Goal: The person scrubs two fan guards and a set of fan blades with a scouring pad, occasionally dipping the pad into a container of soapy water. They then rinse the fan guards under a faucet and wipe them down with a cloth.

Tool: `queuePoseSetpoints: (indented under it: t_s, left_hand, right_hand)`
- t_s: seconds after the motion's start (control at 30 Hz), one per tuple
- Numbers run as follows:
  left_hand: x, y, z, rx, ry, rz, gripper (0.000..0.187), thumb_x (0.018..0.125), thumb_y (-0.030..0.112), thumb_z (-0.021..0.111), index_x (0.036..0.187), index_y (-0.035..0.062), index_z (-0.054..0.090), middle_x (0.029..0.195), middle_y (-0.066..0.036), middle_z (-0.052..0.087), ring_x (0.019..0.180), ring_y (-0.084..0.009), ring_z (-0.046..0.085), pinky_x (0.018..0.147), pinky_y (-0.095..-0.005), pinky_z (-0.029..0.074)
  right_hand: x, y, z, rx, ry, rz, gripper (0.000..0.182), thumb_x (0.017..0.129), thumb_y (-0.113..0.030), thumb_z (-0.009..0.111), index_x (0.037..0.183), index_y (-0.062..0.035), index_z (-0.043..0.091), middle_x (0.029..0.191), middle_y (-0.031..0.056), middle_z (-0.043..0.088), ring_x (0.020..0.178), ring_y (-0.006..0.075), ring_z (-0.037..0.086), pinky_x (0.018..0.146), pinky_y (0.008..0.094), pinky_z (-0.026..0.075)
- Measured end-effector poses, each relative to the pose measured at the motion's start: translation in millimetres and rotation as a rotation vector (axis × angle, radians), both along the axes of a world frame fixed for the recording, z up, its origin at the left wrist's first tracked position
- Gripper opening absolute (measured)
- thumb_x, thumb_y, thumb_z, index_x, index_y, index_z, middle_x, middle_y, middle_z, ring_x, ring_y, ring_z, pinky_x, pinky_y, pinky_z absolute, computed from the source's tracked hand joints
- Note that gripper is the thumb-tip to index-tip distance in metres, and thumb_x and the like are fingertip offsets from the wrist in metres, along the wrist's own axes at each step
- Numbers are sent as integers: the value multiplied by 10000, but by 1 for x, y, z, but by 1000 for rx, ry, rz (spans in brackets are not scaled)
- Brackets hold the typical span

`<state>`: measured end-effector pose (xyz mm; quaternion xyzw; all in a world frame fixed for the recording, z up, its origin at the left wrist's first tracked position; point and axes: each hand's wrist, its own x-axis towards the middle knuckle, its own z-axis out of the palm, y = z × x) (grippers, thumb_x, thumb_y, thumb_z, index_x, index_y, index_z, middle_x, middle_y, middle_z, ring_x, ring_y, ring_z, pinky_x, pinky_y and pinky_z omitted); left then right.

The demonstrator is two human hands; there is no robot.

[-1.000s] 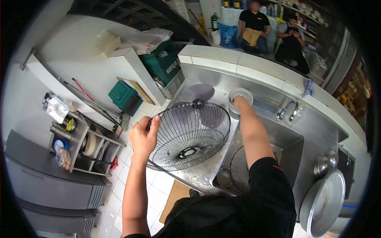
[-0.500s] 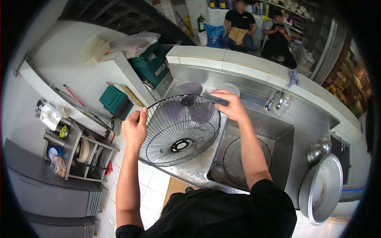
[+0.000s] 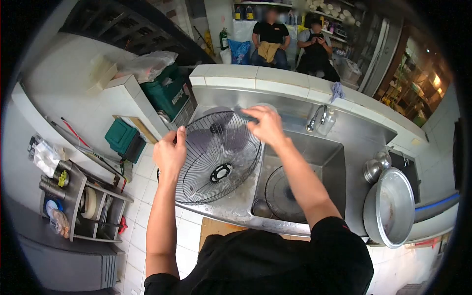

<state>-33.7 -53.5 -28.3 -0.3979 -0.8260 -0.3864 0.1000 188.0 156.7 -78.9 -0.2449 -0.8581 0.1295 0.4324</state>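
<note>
A black wire fan guard (image 3: 221, 173) is tilted over the steel counter at the left of the sink. My left hand (image 3: 169, 150) is closed round its left rim, thumb up. In my right hand (image 3: 268, 125) is a dark grey brush (image 3: 246, 116), held against the guard's far right rim; the fingers cover much of it. Behind the wires lies a translucent purple fan blade (image 3: 235, 139) on the counter. A second wire guard (image 3: 282, 204) rests inside the sink basin (image 3: 332, 172), below my right forearm, with a round metal container partly visible beside it.
A faucet (image 3: 317, 118) and clear bottle (image 3: 327, 123) stand behind the sink. A large aluminium basin (image 3: 389, 209) leans at the right near metal bowls (image 3: 373, 169). A tiled ledge (image 3: 275, 78) borders the back; two people sit beyond it.
The view has shifted, so the counter sits differently in frame. My right hand has moved slightly along the guard's far rim with the brush. My left hand keeps its hold.
</note>
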Motion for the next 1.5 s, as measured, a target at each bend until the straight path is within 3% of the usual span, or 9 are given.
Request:
queuePoseSetpoints:
  t_s: [0.13, 0.33, 0.4, 0.6, 0.73, 0.87, 1.0, 1.23, 1.5]
  left_hand:
    - [2, 13, -5, 19, 50, -15, 545, 972, 536, 618, 833, 24, 746, 645, -202, 643, 647, -374, 665, 643, -450, 501]
    - [-4, 7, -4, 47, 20, -63, 517, 982, 491, 613, 787, 27, 731, 659, -214, 660, 676, -435, 666, 651, -497, 512]
    - [-10, 8, -4, 55, 12, -76, 521, 987, 495, 601, 795, 28, 731, 669, -220, 664, 691, -443, 668, 660, -502, 514]
    - [-3, 18, 2, 7, 47, -33, 521, 993, 508, 574, 855, 41, 759, 731, -242, 691, 768, -457, 689, 726, -520, 532]
    - [-13, 28, 2, -72, -15, 0, 536, 986, 538, 568, 933, 47, 778, 798, -263, 707, 833, -459, 694, 768, -513, 528]
    - [-21, 25, 1, -78, -15, 39, 494, 998, 486, 553, 926, 51, 775, 827, -255, 721, 882, -470, 697, 814, -523, 536]
    - [-22, 31, 3, -89, -6, 55, 496, 1001, 488, 540, 962, 54, 776, 888, -261, 730, 924, -472, 695, 840, -532, 533]
    - [-26, 28, 4, -118, -40, 77, 497, 1010, 481, 523, 964, 55, 775, 886, -272, 727, 935, -473, 697, 851, -537, 537]
    - [-14, 42, 3, -10, -13, 39, 516, 1031, 466, 512, 908, 37, 770, 856, -286, 712, 881, -494, 693, 811, -552, 542]
  right_hand:
    - [-38, -71, 49, 101, -62, 16, 406, 749, -100, 695, 1135, -188, 780, 1208, -2, 719, 1031, 282, 657, 941, 393, 549]
    - [8, -4, 10, -153, -193, -155, 427, 775, -97, 656, 1177, -184, 772, 1214, 60, 727, 1164, 301, 654, 1018, 387, 523]
    - [11, 2, -10, -179, -101, -143, 401, 787, -112, 684, 1169, -188, 777, 1182, 69, 728, 1056, 316, 680, 959, 414, 552]
    - [-50, -71, 26, 30, 66, -57, 463, 758, -83, 709, 1216, -143, 743, 1260, 68, 679, 1121, 344, 601, 977, 436, 511]
    - [-71, -103, -42, 219, 198, -149, 778, 716, -38, 747, 1463, -95, 539, 1442, 157, 507, 1185, 381, 517, 1011, 480, 445]
    - [-68, -133, -130, 116, 109, -63, 829, 720, 19, 721, 1508, -73, 483, 1463, 215, 449, 1183, 411, 483, 1016, 494, 420]
    - [-95, -124, -57, 68, 312, -107, 809, 730, 53, 703, 1501, -67, 489, 1423, 210, 455, 1196, 425, 462, 1015, 495, 425]
    - [-95, -129, -91, 86, 225, -79, 824, 698, 81, 685, 1492, -68, 519, 1402, 178, 489, 1186, 402, 480, 1028, 483, 425]
    - [-117, -124, 6, 87, 202, -91, 756, 700, 76, 692, 1423, -127, 603, 1371, 146, 526, 1194, 381, 491, 1017, 481, 448]
